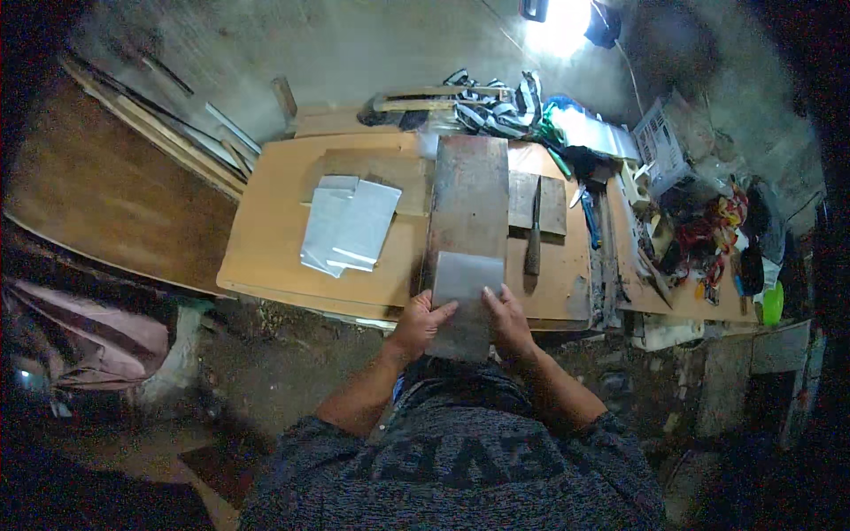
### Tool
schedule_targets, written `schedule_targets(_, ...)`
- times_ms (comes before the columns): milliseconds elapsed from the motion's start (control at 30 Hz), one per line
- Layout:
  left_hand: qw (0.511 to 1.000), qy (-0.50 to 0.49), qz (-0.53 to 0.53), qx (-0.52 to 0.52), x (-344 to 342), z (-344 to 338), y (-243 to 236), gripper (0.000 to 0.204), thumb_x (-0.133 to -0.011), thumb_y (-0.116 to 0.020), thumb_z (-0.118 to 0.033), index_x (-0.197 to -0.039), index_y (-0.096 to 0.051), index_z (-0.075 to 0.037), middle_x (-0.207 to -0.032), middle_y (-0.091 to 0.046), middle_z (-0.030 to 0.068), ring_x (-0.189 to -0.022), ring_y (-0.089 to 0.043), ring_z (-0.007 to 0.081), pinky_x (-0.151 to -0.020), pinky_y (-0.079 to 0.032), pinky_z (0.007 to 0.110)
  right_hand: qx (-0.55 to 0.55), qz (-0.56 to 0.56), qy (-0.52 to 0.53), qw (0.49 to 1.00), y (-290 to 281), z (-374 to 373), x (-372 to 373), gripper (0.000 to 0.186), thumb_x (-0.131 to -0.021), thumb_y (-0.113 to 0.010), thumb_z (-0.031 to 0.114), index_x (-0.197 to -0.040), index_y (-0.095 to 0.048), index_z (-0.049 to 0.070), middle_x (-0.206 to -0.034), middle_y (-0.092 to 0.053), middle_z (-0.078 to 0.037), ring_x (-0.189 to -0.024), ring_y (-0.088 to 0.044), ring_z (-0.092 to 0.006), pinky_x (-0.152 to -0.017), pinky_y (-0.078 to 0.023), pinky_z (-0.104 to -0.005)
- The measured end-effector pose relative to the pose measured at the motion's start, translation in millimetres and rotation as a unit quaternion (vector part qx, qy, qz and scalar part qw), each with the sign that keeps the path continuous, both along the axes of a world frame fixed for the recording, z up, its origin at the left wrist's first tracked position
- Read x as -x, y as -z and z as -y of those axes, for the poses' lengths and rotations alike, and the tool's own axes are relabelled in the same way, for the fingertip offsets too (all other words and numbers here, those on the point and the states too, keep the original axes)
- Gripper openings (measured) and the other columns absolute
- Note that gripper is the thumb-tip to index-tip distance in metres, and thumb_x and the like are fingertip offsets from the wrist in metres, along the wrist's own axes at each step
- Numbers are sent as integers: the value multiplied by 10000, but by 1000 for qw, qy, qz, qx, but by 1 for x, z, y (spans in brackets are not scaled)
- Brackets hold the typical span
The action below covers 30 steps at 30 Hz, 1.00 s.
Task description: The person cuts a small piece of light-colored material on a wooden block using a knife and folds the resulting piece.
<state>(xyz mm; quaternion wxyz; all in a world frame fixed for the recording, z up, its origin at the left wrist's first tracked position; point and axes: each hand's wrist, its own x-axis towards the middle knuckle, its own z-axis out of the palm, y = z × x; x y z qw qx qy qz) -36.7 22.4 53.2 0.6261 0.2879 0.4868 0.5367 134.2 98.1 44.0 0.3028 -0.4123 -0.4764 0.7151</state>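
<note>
At the far left of the frame, a broad brown panel (115, 190) slopes down toward the surface, with a pinkish cloth (102, 341) lower down. The tan surface (257, 239) fills the middle of the frame. Left of centre on it, two white sheets (350, 221) overlap at a slight angle, partly over a flat wooden piece (409, 177). At the lower centre, the left hand (414, 329) grasps the left edge of a translucent sheet (470, 274), its thumb on top. This sheet lies flat on the near end of a long brown board (469, 190), which runs up the centre of the frame. The right hand (512, 326) grasps the sheet's right edge, thumb likewise on top; whether either hand also grips the board cannot be told. Farther right, a slim tool with a wooden handle (533, 252) lies across a short dark board (553, 208). Beside that is a blue-handled tool (591, 221). Mixed clutter (708, 234) and a bright green object (772, 303) occupy the far right.
</note>
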Motion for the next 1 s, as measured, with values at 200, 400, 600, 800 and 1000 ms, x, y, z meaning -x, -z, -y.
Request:
schedule_targets(200,998,-36,-57,-7,-12,-11,4,218,-909,-550,-157,-1062,-579,-5,-980,-638,39,-861,-572,117,-780,-465,285,3,-20,56,998,15,-10,6,239,-944,-476,205,-1108,-477,30,-992,-549,-44,-880,-503,-121,-796,-417,-279)
schedule_targets(400,992,-3,-128,-2,3,-21,23,235,-893,-571,-175,-1049,-583,1,-955,-644,59,-857,-573,119,-767,-462,297,-42,7,92,995,5,-41,11,223,-935,-507,214,-1043,-533,20,-948,-560,-28,-843,-507,-109,-749,-426,-261)
schedule_targets(600,969,-113,-218,38,11,-38,45,418,-824,-648,-210,-1162,-498,-14,-947,-600,120,-832,-593,229,-765,-470,338,-139,117,70,981,17,-81,26,283,-860,-619,247,-925,-595,-27,-795,-622,-82,-731,-560,-146,-693,-450,-275)
schedule_targets(800,796,-64,-584,-144,-7,-50,22,495,-777,-645,-182,-1219,-462,-56,-1206,-440,192,-1128,-444,339,-951,-367,421,-162,245,94,951,62,-112,24,229,-867,-612,183,-950,-612,-31,-851,-634,-58,-764,-551,-106,-697,-443,-254)
schedule_targets(1000,707,37,-695,-127,-19,-47,44,587,-760,-664,-274,-1287,-443,-138,-1346,-352,163,-1300,-265,357,-1026,-198,547,-286,309,148,895,42,-102,19,304,-807,-646,230,-1017,-602,15,-912,-627,-174,-836,-613,-304,-726,-482,-359)
